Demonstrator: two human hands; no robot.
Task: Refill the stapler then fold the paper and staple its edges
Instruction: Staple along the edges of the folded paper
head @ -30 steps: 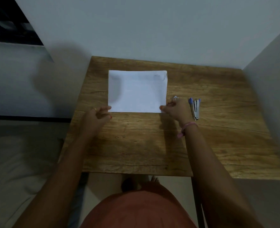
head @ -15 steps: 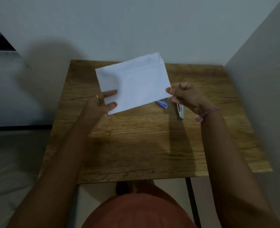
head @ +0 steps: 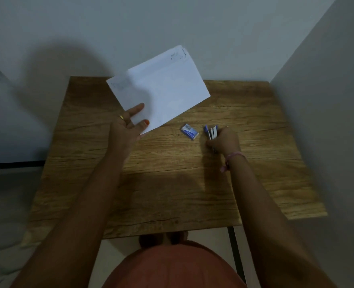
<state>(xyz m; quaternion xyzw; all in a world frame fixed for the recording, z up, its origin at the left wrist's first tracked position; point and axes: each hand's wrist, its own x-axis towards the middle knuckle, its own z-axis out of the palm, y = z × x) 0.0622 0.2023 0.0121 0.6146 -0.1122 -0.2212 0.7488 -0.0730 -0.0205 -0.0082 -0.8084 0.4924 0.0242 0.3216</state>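
My left hand (head: 130,125) pinches the near left corner of the folded white paper (head: 163,88) and holds it tilted above the wooden table (head: 172,183). My right hand (head: 224,141) is closed around the near end of the blue and silver stapler (head: 211,130), which lies on the table to the right of centre. A small blue staple box (head: 189,132) lies flat on the table between my hands, just left of the stapler.
Walls stand close behind the table and along its right side. A dark table leg (head: 237,256) drops from the near right corner. A bed or cushion surface (head: 3,215) lies to the left of the table.
My right hand let go of the paper and dropped onto the stapler. My left hand alone lifted the paper higher and tilted it, uncovering the staple box.
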